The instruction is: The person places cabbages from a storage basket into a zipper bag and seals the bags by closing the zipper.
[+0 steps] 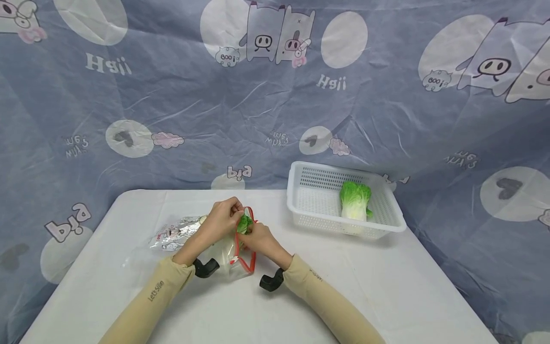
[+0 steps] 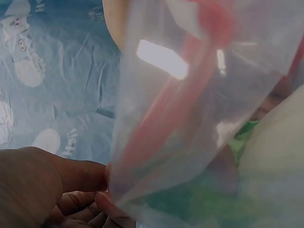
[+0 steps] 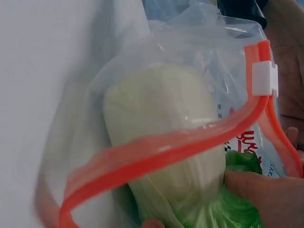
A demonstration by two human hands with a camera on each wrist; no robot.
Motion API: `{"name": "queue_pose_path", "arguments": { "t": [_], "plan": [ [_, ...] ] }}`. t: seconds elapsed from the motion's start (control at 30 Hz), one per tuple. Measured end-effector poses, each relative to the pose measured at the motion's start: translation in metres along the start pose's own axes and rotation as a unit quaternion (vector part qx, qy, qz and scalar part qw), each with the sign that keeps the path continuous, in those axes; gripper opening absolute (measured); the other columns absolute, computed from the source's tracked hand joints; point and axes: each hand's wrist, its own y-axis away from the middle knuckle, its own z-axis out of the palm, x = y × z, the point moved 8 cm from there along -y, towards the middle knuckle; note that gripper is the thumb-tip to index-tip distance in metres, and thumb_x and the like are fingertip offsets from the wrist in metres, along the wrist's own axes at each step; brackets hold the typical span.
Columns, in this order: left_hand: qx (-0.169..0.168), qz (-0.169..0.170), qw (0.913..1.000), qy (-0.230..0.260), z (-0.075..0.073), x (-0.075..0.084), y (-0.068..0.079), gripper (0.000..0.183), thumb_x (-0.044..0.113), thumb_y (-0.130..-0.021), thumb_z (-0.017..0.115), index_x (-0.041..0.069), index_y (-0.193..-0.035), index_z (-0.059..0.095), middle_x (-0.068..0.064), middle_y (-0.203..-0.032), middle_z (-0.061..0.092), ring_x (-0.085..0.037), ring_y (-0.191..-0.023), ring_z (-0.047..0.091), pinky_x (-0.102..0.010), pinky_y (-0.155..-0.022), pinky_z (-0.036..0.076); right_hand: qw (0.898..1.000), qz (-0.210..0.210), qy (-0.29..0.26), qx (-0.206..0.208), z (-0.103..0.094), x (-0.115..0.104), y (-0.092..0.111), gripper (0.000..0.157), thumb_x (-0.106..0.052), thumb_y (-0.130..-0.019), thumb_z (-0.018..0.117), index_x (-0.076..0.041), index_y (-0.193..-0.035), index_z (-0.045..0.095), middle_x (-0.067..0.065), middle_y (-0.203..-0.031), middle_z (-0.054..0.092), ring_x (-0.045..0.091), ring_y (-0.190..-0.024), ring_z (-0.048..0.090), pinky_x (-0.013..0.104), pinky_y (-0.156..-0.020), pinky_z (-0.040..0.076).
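A clear zip bag (image 1: 223, 253) lies on the table with its red-edged mouth spread apart. My left hand (image 1: 221, 220) pinches the far edge of that mouth between thumb and fingers, as the left wrist view shows. At the opening, my right hand (image 1: 264, 241) grips a Chinese cabbage (image 3: 161, 99) by its green leafy end. Its pale stem end points into the bag, behind the red zip strip (image 3: 156, 161) in the right wrist view. A white slider (image 3: 264, 78) sits on the strip. Some right fingers are hidden behind the cabbage.
At the back right of the white table (image 1: 343, 286) stands a white perforated basket (image 1: 313, 217), holding another Chinese cabbage (image 1: 354, 200). Silvery, printed plastic (image 1: 176, 234) extends left of the hands. A patterned blue-grey cloth (image 1: 266, 105) hangs behind the table.
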Motion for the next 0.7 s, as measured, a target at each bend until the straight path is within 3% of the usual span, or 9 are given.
{"name": "queue_pose_path", "arguments": {
  "t": [0.23, 0.37, 0.6, 0.7],
  "plan": [
    [0.006, -0.010, 0.9999, 0.001, -0.005, 0.000, 0.000, 0.006, 0.005, -0.092, 0.063, 0.004, -0.085, 0.063, -0.004, -0.073, 0.061, -0.011, -0.063, 0.055, -0.023, -0.057, 0.045, 0.999, -0.017, 0.034, -0.007, -0.016, -0.009, 0.009, 0.045, -0.042, -0.086, 0.066, -0.001, -0.068, 0.070, 0.011, -0.061, 0.068, 0.009, -0.045, 0.053, 0.020, -0.044, 0.034],
    [-0.008, -0.019, 0.9997, 0.011, -0.005, 0.000, 0.001, 0.006, 0.006, -0.092, 0.062, 0.004, -0.087, 0.063, -0.004, -0.073, 0.062, -0.010, -0.062, 0.055, -0.023, -0.056, 0.046, 0.999, -0.007, 0.028, -0.019, -0.031, -0.009, 0.013, 0.048, -0.047, -0.087, 0.065, -0.001, -0.076, 0.072, 0.008, -0.061, 0.067, 0.010, -0.050, 0.060, 0.021, -0.047, 0.040],
    [0.001, -0.031, 0.9994, 0.013, -0.012, 0.000, 0.001, 0.007, 0.008, -0.092, 0.063, 0.003, -0.088, 0.064, -0.003, -0.071, 0.062, -0.010, -0.057, 0.056, -0.026, -0.056, 0.048, 0.999, -0.048, 0.017, 0.007, -0.063, -0.007, 0.007, 0.012, -0.012, -0.090, 0.062, -0.001, -0.089, 0.068, 0.011, -0.075, 0.069, 0.014, -0.057, 0.065, 0.024, -0.053, 0.052],
    [-0.001, -0.032, 0.9992, 0.022, -0.013, 0.000, 0.001, 0.007, 0.007, -0.092, 0.063, 0.001, -0.088, 0.064, -0.005, -0.071, 0.062, -0.010, -0.055, 0.056, -0.026, -0.056, 0.049, 0.998, -0.066, 0.016, 0.014, -0.066, 0.001, -0.001, 0.012, -0.004, -0.086, 0.064, -0.002, -0.098, 0.067, 0.014, -0.089, 0.069, 0.010, -0.061, 0.064, 0.024, -0.056, 0.052]
  ]
}}
